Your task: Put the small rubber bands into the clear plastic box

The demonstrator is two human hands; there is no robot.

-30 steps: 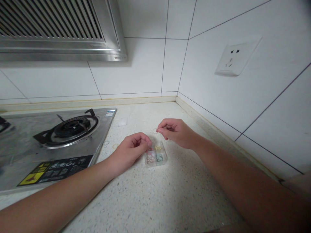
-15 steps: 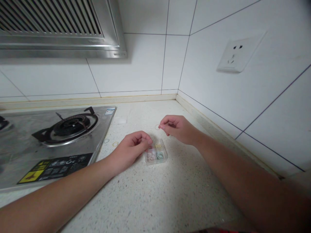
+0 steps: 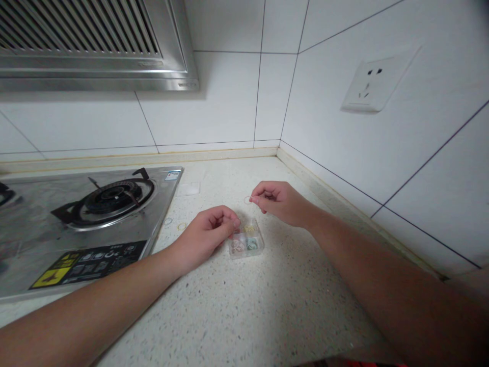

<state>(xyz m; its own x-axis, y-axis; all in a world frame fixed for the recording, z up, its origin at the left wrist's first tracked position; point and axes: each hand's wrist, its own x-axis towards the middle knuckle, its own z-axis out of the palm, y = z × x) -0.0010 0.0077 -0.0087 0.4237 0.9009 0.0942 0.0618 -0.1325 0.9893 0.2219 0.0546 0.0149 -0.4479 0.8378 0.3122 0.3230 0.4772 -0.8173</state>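
A small clear plastic box (image 3: 246,243) with compartments of coloured rubber bands sits on the speckled countertop (image 3: 267,316). My left hand (image 3: 206,235) is curled, fingertips pinched at the box's left edge. My right hand (image 3: 278,202) is curled just behind the box, thumb and finger pinched at a thin yellow rubber band (image 3: 247,200) that lies on the counter. Two more loose rubber bands (image 3: 181,226) lie to the left, near the stove.
A steel gas stove (image 3: 80,224) with one burner (image 3: 110,196) fills the left side. A range hood (image 3: 91,46) hangs above it. Tiled walls meet in the corner behind; a white wall socket (image 3: 372,81) sits on the right wall.
My right hand has drifted slightly back and right towards the loose yellow band. My left hand stays at the box. The view has tilted down a little.
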